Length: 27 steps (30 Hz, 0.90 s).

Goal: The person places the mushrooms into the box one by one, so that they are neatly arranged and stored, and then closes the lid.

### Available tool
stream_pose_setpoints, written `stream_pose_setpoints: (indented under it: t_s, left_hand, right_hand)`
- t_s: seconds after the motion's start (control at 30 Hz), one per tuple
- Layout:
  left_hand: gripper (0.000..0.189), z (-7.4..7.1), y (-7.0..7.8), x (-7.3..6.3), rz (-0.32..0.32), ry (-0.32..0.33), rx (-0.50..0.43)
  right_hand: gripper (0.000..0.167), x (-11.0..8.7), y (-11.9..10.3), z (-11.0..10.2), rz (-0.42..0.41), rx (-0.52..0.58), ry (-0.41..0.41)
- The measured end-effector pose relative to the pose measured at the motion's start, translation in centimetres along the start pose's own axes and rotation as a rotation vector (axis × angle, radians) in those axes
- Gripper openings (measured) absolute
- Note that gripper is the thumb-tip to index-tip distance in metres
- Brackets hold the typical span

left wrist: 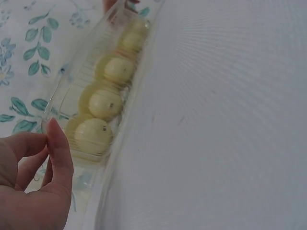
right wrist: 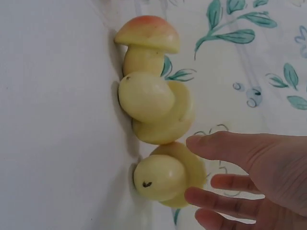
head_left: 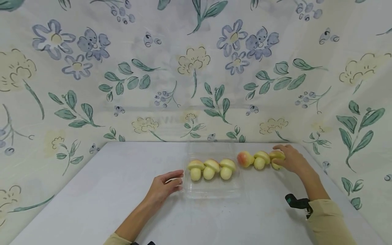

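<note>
Three pale yellow mushroom models stand in a row in a clear plastic container. My left hand is at the container's left side; in the left wrist view its thumb and forefinger pinch the clear rim. Right of the container, three more mushrooms lie in a line: one on its side with a reddish cap, a middle one, and an end one. My right hand is at the end mushroom, thumb and fingers spread about its cap, not closed around it.
A white table lies under everything. Behind it and along the sides hangs a floral-patterned cloth. The container's transparent lid stands up at its back. A black wrist device sits on the right forearm.
</note>
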State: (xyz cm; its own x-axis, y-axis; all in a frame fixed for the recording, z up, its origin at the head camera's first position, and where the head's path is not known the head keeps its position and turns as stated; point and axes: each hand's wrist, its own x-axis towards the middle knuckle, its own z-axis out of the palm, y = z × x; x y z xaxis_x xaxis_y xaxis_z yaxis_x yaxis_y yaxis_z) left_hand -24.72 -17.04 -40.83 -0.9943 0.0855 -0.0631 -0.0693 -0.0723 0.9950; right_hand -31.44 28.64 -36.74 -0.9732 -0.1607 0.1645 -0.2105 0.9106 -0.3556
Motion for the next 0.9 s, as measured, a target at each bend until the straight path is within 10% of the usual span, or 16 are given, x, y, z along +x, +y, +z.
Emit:
stream_pose_setpoints:
  t_s: [0.9]
  left_hand:
    - [0.046, 0.0, 0.0, 0.2, 0.004, -0.004, 0.002]
  right_hand:
    - [0.067, 0.0, 1.1, 1.3, 0.088, 0.065, -0.068]
